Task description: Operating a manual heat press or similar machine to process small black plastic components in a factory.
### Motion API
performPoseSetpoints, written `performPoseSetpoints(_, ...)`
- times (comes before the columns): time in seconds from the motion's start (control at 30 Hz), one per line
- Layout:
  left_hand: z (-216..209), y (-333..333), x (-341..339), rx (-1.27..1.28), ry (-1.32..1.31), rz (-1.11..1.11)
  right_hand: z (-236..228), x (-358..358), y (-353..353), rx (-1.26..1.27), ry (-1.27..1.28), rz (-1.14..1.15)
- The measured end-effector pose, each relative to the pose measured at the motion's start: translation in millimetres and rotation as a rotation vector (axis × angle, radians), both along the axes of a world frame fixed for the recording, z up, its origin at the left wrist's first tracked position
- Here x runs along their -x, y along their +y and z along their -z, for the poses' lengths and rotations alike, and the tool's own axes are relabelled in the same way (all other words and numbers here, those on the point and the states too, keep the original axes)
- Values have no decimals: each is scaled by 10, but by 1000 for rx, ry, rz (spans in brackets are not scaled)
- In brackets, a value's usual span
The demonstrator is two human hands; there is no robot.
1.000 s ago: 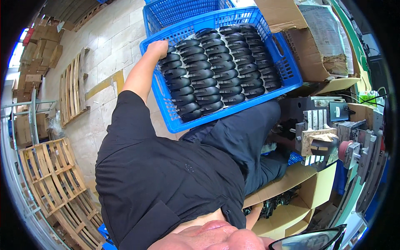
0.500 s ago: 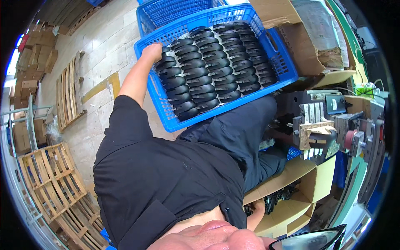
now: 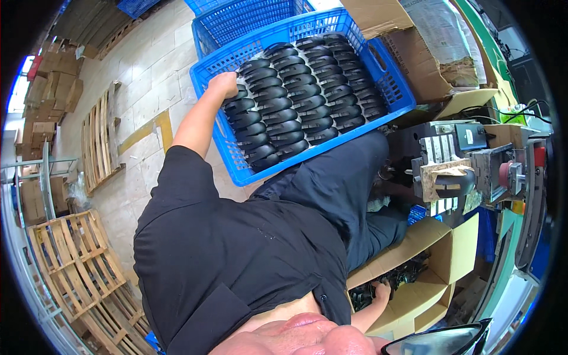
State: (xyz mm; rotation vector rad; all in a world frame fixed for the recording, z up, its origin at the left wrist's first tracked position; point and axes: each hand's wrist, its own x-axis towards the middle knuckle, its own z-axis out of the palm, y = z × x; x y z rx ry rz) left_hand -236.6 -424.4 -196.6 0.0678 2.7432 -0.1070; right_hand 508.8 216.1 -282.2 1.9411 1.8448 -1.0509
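A blue plastic crate (image 3: 236, 175) leans across my lap, filled with rows of black curved plastic parts (image 3: 275, 92). At its left side my left hand (image 3: 225, 84) is closed at the end of the leftmost row, on a black curved part (image 3: 240, 91) whose edge shows beside the fingers. Low on the right, my right hand (image 3: 381, 290) reaches into an open cardboard carton (image 3: 464, 248) of black pieces (image 3: 408, 275). Its fingers are curled among them; what they hold is hidden.
A machine fixture (image 3: 452, 180) with a black part on it stands to the right. Behind the crate is another blue crate (image 3: 251, 23). A large cardboard box (image 3: 420, 65) sits at the back right. Wooden pallets (image 3: 89, 266) lie on the left.
My left hand has moved slightly right and nearer, further over the parts in the crate. My right hand has shifted right and up inside the carton.
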Motion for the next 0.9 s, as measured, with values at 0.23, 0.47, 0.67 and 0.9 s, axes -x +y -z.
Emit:
performPoseSetpoints(0.23, 179, -163, -97, -65, 132, -43, 185, -223, -9, 126, 77, 161)
performPoseSetpoints(0.47, 383, -300, -99, -59, 181, 15, -151, 76, -106, 115, 136, 151)
performPoseSetpoints(0.67, 174, 256, -321, -240, 465, 168, -408, 367, -134, 96, 522, 293)
performPoseSetpoints(0.9, -562, 1909, -1099, -959, 405, 417, -768, 899, -17, -446, 919, 461)
